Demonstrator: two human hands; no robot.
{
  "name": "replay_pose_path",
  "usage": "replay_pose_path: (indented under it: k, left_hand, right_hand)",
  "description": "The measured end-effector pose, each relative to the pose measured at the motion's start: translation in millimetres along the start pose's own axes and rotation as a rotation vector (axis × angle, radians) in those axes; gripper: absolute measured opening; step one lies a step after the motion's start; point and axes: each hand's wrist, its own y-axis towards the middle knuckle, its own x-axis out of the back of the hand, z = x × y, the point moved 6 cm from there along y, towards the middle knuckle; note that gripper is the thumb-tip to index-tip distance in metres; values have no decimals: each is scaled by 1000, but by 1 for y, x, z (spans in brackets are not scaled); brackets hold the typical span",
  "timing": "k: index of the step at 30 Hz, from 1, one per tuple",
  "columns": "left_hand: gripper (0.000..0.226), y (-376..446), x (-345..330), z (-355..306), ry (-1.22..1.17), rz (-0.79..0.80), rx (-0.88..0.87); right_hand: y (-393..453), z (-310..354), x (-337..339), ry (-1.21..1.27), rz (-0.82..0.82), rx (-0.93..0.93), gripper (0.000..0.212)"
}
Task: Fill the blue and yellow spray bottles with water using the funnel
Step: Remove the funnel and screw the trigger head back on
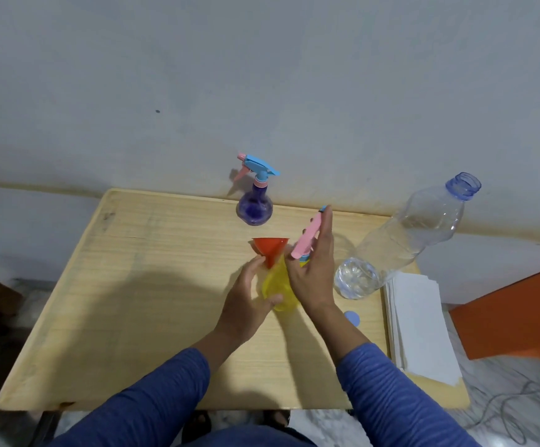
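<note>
One wooden table — grey wall

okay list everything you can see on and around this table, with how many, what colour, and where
table: one, light wood, fills the middle of the view
blue spray bottle: one, blue-purple with blue and pink trigger head on, far edge of the table
yellow spray bottle: one, yellow, table centre, between both hands
funnel: one, red-orange, at the yellow bottle's top
spray head: one, pink and blue, in the right hand
water bottle: one, clear, uncapped, right side
cap: one, blue, near the right wrist
paper stack: one, white, right edge
left hand: holds the yellow bottle
right hand: holds the spray head
</note>
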Motion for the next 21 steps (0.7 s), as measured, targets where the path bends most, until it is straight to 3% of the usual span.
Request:
replay_pose_path:
  k: [6, 10, 15, 19, 21]
  left_hand:
    - [64, -35, 59, 41, 228, -203, 79]
    - [57, -55, 100, 68, 551, -382, 213]
    - [62, -71, 116, 94, 844, -387, 525]
    - [65, -74, 113, 100, 910, -379, 581]
    - [65, -74, 114, 100, 929, -429, 571]
  right_hand:
    - [24, 16, 0, 218, 116, -89, 58]
    - [22, 19, -32, 567, 406, -441, 33]
    - [-8, -3, -67, 734, 712, -693, 40]
    - [-22, -18, -81, 661, 955, -782, 37]
    - [-24, -23, -87, 631, 996, -802, 38]
